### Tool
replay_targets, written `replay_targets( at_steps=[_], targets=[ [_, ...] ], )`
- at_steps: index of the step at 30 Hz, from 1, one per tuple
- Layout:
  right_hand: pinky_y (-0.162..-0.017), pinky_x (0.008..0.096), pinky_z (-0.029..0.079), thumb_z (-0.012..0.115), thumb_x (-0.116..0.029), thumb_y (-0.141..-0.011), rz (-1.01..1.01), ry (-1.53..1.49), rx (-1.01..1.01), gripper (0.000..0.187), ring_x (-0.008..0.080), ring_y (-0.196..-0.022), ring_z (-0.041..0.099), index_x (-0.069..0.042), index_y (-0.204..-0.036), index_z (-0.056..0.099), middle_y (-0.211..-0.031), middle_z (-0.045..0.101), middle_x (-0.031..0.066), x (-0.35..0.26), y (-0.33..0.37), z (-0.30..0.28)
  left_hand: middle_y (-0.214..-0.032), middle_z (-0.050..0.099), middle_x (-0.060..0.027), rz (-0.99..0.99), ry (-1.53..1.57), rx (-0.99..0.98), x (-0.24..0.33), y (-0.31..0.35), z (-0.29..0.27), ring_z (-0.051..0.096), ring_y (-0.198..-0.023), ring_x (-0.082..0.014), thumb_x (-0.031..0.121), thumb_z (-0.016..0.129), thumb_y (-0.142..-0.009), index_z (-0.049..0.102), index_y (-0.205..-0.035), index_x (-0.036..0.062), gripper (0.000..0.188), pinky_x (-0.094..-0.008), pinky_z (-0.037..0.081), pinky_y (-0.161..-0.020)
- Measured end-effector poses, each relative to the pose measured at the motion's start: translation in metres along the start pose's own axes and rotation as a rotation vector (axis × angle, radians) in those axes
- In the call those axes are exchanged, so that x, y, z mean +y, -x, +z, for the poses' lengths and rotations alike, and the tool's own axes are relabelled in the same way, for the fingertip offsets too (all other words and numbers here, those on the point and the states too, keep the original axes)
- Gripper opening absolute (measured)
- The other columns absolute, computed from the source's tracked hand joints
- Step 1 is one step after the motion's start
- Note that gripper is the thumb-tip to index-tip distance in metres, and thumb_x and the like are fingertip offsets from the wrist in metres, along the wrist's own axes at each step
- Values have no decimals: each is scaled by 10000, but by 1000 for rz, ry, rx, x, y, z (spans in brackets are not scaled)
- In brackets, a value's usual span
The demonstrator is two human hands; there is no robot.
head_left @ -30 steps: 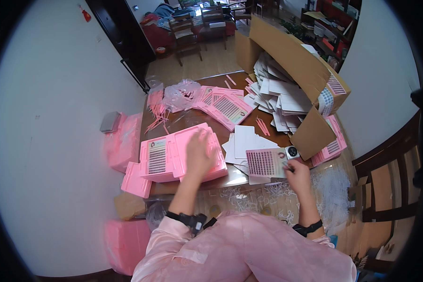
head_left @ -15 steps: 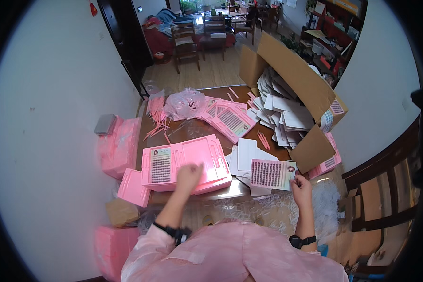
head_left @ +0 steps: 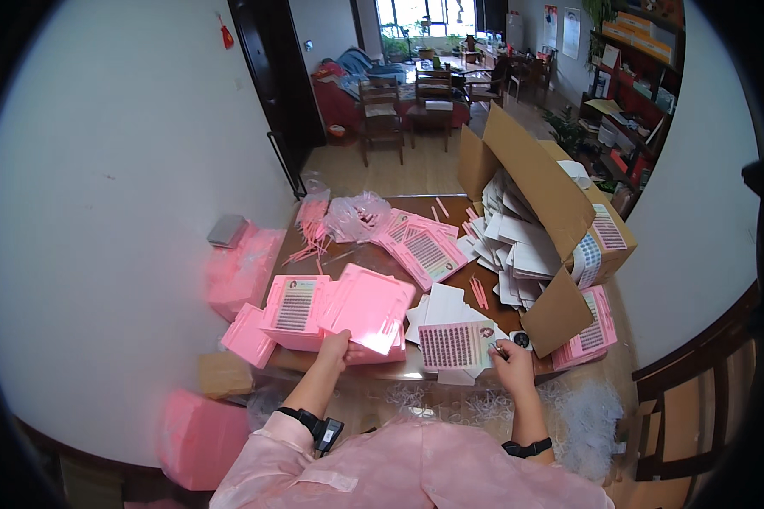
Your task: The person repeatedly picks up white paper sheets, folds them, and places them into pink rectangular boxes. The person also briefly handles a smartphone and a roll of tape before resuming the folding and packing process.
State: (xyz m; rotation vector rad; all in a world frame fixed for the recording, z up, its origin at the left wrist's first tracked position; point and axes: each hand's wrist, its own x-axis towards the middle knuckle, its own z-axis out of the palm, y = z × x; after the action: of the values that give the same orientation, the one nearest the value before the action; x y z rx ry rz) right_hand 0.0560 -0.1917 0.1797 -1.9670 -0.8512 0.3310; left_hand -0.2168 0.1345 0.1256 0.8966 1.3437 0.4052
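Note:
My left hand (head_left: 335,349) is closed on the near edge of a pink plastic tray (head_left: 369,301), tilted up over a stack of similar trays (head_left: 295,339). In the stack's left part lies a lash card (head_left: 295,305) with rows of dark false-lash clusters. A larger lash card (head_left: 452,346) is pinched at its right end by my right hand (head_left: 514,365). Something small and dark shows at those fingers, too small to name. This card is held above white cards (head_left: 441,305) on the table. Next to my right hand is a round black object (head_left: 520,340).
A cardboard box (head_left: 539,170) full of white cards stands at the right. Farther back are more lash cards (head_left: 429,254), pink tweezers (head_left: 479,292) and a clear plastic bag (head_left: 358,216). Wrapped pink stacks (head_left: 244,267) stand left of the table (head_left: 335,254).
My left hand has taken hold of a pink tray and raised it off the stack. The lash card in my right hand has come closer to the stack. The view has tilted up.

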Motion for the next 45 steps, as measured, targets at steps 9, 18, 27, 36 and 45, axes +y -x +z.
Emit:
replay_targets(
  at_steps=[9, 18, 27, 36, 45],
  targets=[
    [-593, 221, 388, 665, -52, -946, -37, -629, -45, 130, 20, -674, 485, 42, -1028, 706, -752, 601, -72, 12, -43, -38, -949, 709, -81, 645, 11, -96, 26, 80, 45, 641, -833, -151, 265, 531, -1027, 656, -1077, -39, 333, -333, 516, -733],
    [-549, 321, 401, 702, -119, -890, -125, -264, -44, 163, 109, -576, 467, 28, -959, 694, -627, 575, 74, -2, -52, -22, -1215, 677, -101, 445, 132, -499, 7, 134, 100, 657, -1102, -179, 310, 465, -1101, 557, -1312, -21, 403, -349, 524, -1001],
    [-577, 333, 437, 706, -101, -868, -110, -126, -47, 133, 181, -565, 543, 7, -946, 709, -665, 627, 129, -18, -41, -12, -1279, 650, -107, 353, 299, -669, -4, 115, 119, 641, -1145, -193, 310, 422, -1113, 514, -1377, -5, 422, -357, 517, -1025],
    [-748, 494, 547, 668, -186, -856, 34, 290, 8, 452, 386, -854, 714, -68, -1290, 633, -929, 752, 138, -30, -33, 16, -1240, 641, -73, 570, 9, -520, -4, 100, 113, 604, -1096, -142, 134, 456, -1089, 514, -1388, 0, 333, -337, 488, -991],
    [-694, 353, 521, 723, -215, -893, 29, -31, -286, 286, 222, -729, 651, 6, -1069, 680, -858, 717, 95, 15, -28, 19, -1347, 602, -107, 316, 99, -739, -16, 84, 86, 602, -1209, -206, 200, 471, -1090, 461, -1453, -12, 421, -379, 489, -1059]
  ],
)
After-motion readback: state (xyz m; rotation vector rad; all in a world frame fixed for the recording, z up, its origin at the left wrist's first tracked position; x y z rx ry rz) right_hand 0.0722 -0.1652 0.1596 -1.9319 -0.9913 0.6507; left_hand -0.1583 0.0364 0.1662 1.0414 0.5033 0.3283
